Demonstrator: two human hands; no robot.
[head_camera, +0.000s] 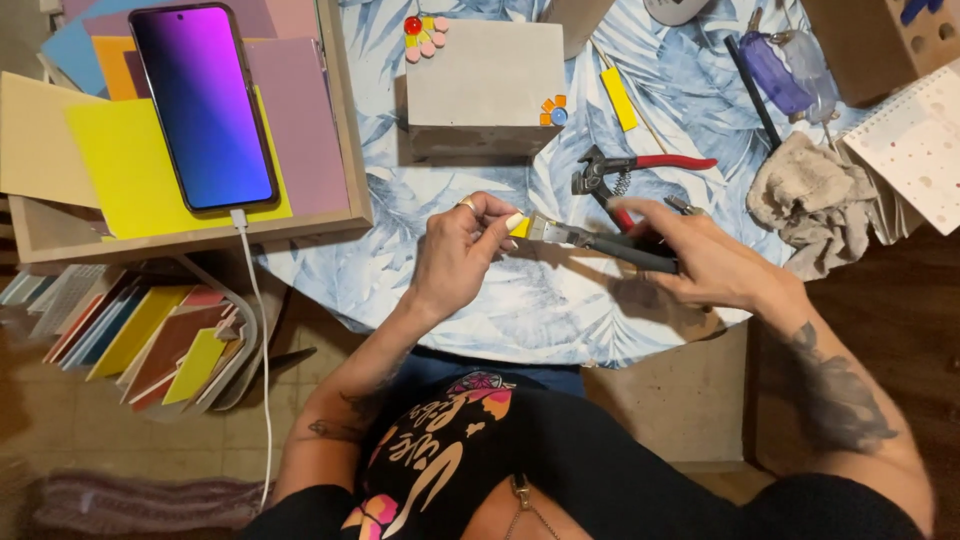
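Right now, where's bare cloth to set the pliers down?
Free: the cloth below the hands, toward the near table edge, and the strip between the wooden tray and the grey block. Crowded: right of the block, with red-handled pliers, rag and yellow strip.

Black printed top, tattooed forearms, gold ring on left hand, pale nails

A small yellow tile piece is pinched between the fingertips of the left hand, held above the leaf-patterned blue and white tablecloth. Its free edge sits in the metal head of a pair of dark-handled nippers, which lie nearly level, pointing left. The right hand is wrapped round the nippers' handles, fingers closed on them.
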